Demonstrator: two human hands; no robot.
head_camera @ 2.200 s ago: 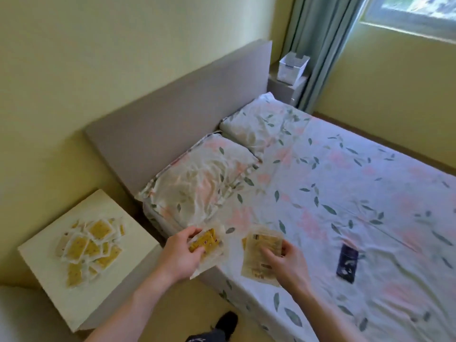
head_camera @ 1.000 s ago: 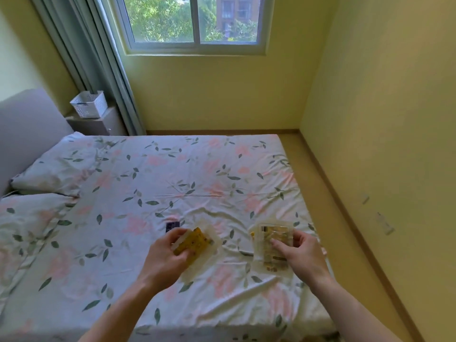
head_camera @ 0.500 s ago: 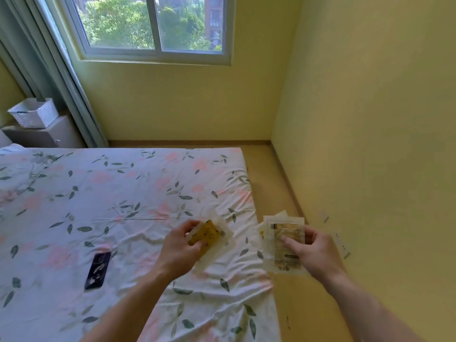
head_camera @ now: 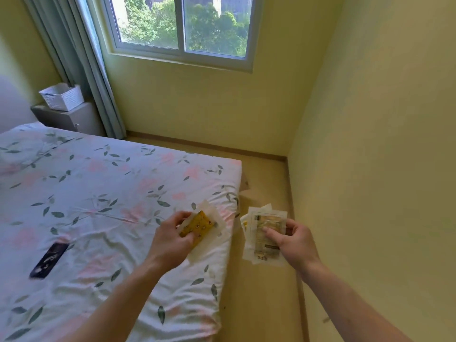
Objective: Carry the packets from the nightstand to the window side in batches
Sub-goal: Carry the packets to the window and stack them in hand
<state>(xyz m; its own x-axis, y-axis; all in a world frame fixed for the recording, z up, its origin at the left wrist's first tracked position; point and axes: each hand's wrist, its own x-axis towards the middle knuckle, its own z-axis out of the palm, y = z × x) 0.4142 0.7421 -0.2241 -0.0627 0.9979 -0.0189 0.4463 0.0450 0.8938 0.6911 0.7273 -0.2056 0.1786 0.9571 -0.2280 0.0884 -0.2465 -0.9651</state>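
From the head camera, we were in the carrying step: our left hand (head_camera: 170, 239) had its fingers curled round a few packets (head_camera: 201, 225) over the corner of the bed (head_camera: 98, 193), and our right hand (head_camera: 293, 239) pinched a second stack of packets (head_camera: 264, 233) over the floor (head_camera: 266, 183). We judged the next move was walking along the bed's foot toward the window (head_camera: 182, 23), both grips kept tight.

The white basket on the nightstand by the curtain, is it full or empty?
Cannot tell. The white basket sits upright on the grey nightstand, but its inside is hidden from this angle.
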